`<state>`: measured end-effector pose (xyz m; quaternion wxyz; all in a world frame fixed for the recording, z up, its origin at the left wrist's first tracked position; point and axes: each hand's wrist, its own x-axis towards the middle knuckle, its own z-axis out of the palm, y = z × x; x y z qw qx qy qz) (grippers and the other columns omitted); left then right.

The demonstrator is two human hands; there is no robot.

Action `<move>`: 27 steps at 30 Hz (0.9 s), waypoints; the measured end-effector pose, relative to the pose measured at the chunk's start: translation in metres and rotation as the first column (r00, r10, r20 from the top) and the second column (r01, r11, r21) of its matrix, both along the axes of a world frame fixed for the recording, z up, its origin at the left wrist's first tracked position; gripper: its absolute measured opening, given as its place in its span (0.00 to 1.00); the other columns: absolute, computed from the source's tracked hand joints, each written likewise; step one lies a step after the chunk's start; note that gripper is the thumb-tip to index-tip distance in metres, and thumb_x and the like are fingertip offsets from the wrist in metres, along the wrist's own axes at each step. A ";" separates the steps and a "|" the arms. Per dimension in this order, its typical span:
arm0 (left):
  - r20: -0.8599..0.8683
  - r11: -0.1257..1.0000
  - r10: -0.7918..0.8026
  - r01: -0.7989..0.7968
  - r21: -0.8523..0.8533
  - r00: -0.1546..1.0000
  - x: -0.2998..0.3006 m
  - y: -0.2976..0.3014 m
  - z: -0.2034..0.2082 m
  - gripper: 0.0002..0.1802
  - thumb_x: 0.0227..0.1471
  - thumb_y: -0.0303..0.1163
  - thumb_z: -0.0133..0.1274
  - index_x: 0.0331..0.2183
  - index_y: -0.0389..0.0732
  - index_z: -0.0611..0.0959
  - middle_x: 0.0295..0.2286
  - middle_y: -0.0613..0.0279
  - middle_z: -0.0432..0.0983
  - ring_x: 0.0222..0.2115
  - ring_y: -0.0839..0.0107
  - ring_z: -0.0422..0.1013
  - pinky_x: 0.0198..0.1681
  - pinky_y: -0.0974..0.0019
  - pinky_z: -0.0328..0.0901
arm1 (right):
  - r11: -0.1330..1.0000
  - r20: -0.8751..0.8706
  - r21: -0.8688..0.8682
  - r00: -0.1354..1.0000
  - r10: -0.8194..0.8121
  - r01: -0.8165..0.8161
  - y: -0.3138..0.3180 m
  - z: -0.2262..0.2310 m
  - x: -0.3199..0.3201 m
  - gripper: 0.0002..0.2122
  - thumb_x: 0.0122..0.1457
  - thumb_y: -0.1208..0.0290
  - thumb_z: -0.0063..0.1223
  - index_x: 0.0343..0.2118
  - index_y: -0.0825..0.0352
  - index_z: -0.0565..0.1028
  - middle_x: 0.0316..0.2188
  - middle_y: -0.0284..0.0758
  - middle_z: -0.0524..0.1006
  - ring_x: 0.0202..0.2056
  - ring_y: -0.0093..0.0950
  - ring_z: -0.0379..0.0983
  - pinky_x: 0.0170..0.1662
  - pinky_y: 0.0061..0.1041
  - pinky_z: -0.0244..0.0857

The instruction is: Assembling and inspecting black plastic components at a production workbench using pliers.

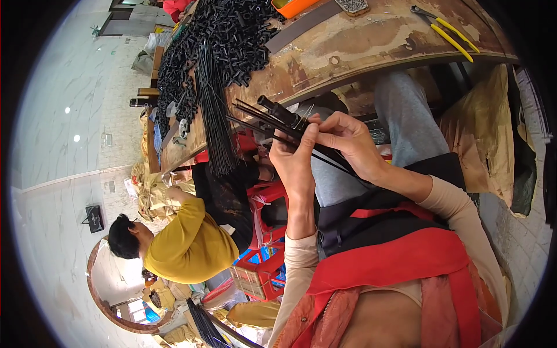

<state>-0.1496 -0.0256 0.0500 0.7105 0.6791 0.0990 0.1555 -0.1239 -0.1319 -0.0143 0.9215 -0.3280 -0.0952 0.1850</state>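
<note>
My left hand (296, 159) is closed around several thin black rods (255, 113) and a short black tubular piece (275, 110), held above my lap. Fine silvery wires (303, 120) stick up beside the tubular piece. My right hand (355, 145) meets the left one there, its thumb and fingertips pinched together next to the left thumb. Whatever lies between those fingertips is too small to make out. Lower parts of the rods run behind both hands.
Ahead is a worn wooden table (348, 49) with a heap of short black tubes (203, 35), a bundle of long black rods (213, 116), yellow-handled pliers (449, 37) and an orange container (293, 6). At left a person in a yellow top (185, 246) sits near red stools (268, 214).
</note>
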 end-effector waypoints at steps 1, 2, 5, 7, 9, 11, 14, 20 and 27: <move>-0.016 0.998 -0.012 0.011 -0.054 1.000 0.001 0.003 0.000 0.12 0.50 0.23 0.60 0.38 0.33 0.78 0.35 0.55 0.80 0.36 0.73 0.75 0.44 0.70 0.68 | 1.000 0.021 0.004 1.000 -0.014 0.014 0.001 0.001 0.000 0.03 0.58 0.80 0.54 0.34 0.67 0.74 0.34 0.29 0.75 0.38 0.16 0.70 0.44 0.17 0.63; -0.015 0.999 -0.010 0.009 -0.052 1.000 0.001 0.006 -0.001 0.12 0.50 0.23 0.60 0.38 0.33 0.78 0.35 0.55 0.80 0.36 0.73 0.75 0.44 0.70 0.68 | 1.000 0.042 0.008 0.999 -0.029 0.028 0.002 0.001 0.000 0.02 0.59 0.79 0.54 0.34 0.67 0.74 0.34 0.28 0.75 0.38 0.15 0.70 0.44 0.17 0.63; -0.027 0.997 -0.050 0.048 -0.065 0.998 0.003 0.011 -0.003 0.12 0.50 0.23 0.60 0.38 0.33 0.78 0.35 0.56 0.80 0.36 0.74 0.75 0.44 0.71 0.68 | 0.999 0.004 0.020 0.999 -0.036 0.036 0.003 -0.001 0.000 0.02 0.57 0.77 0.56 0.32 0.69 0.75 0.32 0.29 0.76 0.38 0.16 0.70 0.46 0.19 0.64; -0.033 0.994 -0.052 0.049 -0.098 0.998 0.004 0.010 -0.003 0.12 0.49 0.23 0.61 0.38 0.33 0.79 0.35 0.57 0.80 0.35 0.75 0.75 0.44 0.72 0.68 | 1.000 0.002 0.021 1.000 -0.015 0.015 0.002 0.000 0.003 0.02 0.58 0.77 0.56 0.32 0.69 0.75 0.33 0.29 0.76 0.38 0.16 0.70 0.46 0.18 0.64; -0.026 0.996 -0.050 0.048 -0.071 0.998 0.004 0.009 -0.004 0.11 0.49 0.23 0.61 0.37 0.33 0.80 0.34 0.57 0.80 0.35 0.75 0.75 0.43 0.72 0.68 | 1.000 -0.001 0.021 1.000 0.004 -0.004 0.000 -0.003 0.006 0.02 0.58 0.77 0.56 0.32 0.69 0.75 0.33 0.29 0.76 0.38 0.16 0.70 0.46 0.18 0.63; -0.021 0.998 -0.050 0.049 -0.046 0.999 0.004 0.006 -0.004 0.10 0.49 0.22 0.60 0.36 0.33 0.80 0.33 0.58 0.80 0.34 0.76 0.75 0.42 0.73 0.68 | 0.998 -0.006 0.034 0.998 0.060 -0.060 -0.001 -0.009 0.008 0.02 0.60 0.78 0.53 0.35 0.67 0.75 0.35 0.29 0.76 0.40 0.16 0.70 0.46 0.18 0.62; -0.006 0.999 -0.010 0.011 0.040 1.000 0.004 0.003 -0.002 0.08 0.49 0.21 0.60 0.34 0.33 0.81 0.32 0.58 0.81 0.33 0.77 0.75 0.40 0.73 0.68 | 0.991 -0.104 0.136 0.994 0.017 -0.002 0.003 -0.001 0.008 0.03 0.59 0.79 0.54 0.35 0.66 0.75 0.36 0.30 0.77 0.41 0.17 0.71 0.49 0.19 0.63; 0.015 0.998 -0.045 0.045 0.043 0.999 0.005 0.004 -0.003 0.07 0.51 0.22 0.58 0.35 0.31 0.81 0.33 0.56 0.81 0.35 0.73 0.76 0.42 0.71 0.68 | 0.990 -0.130 0.126 0.989 0.076 -0.060 0.002 -0.012 0.010 0.03 0.58 0.80 0.54 0.34 0.66 0.75 0.36 0.30 0.77 0.40 0.18 0.72 0.48 0.19 0.64; 0.033 0.985 -0.168 0.169 -0.023 0.985 0.003 0.009 -0.002 0.09 0.55 0.24 0.54 0.38 0.30 0.79 0.36 0.51 0.80 0.42 0.65 0.75 0.50 0.63 0.65 | 1.000 -0.059 0.005 0.998 -0.007 0.008 0.000 -0.004 -0.001 0.01 0.58 0.78 0.55 0.32 0.66 0.75 0.35 0.29 0.76 0.38 0.15 0.70 0.44 0.16 0.63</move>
